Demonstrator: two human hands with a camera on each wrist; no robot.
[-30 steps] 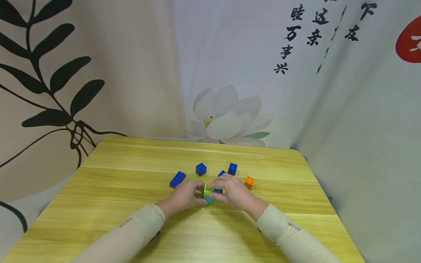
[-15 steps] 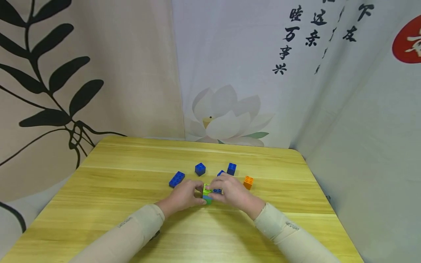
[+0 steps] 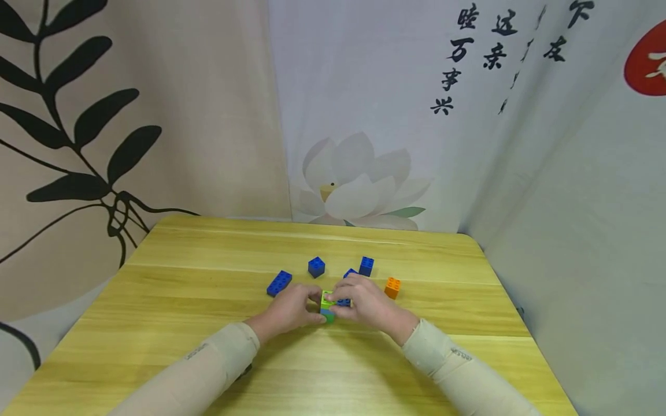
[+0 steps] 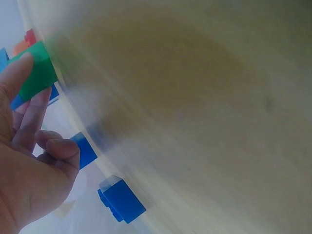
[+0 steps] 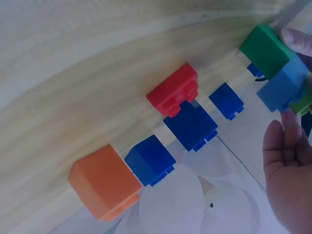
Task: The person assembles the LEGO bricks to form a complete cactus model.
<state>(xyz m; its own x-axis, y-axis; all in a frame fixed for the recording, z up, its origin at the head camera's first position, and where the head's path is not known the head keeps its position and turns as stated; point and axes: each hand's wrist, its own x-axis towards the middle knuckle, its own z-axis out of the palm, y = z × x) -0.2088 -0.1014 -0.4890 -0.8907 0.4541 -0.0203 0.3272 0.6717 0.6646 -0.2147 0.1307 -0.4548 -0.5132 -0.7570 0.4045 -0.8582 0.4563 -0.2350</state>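
A small stack of toy building blocks stands on the table between my hands. It has a green block [image 4: 40, 71] at the bottom, a light blue block [image 5: 283, 84] in the middle and a lime green block [image 3: 326, 299] on top. With thumb and fingers my left hand [image 3: 290, 311] grips the stack from the left, its thumb low on the green block. My right hand [image 3: 367, 301] holds the stack from the right, a fingertip on the lime block and the thumb by its side. Blue studs show between the right fingers. Part of the stack is hidden behind the fingers.
Behind the hands lie a long blue block [image 3: 279, 283], two blue blocks [image 3: 316, 267] [image 3: 366, 266] and an orange block [image 3: 392, 288]. Another blue block [image 5: 190, 126] stands by a red block [image 5: 174, 90], which the right hand hides in the head view. Printed curtains stand behind the wooden table [image 3: 218, 248].
Both hands stay on the stack in nearly the same pose. The head view has shifted very slightly; the loose blocks have not moved.
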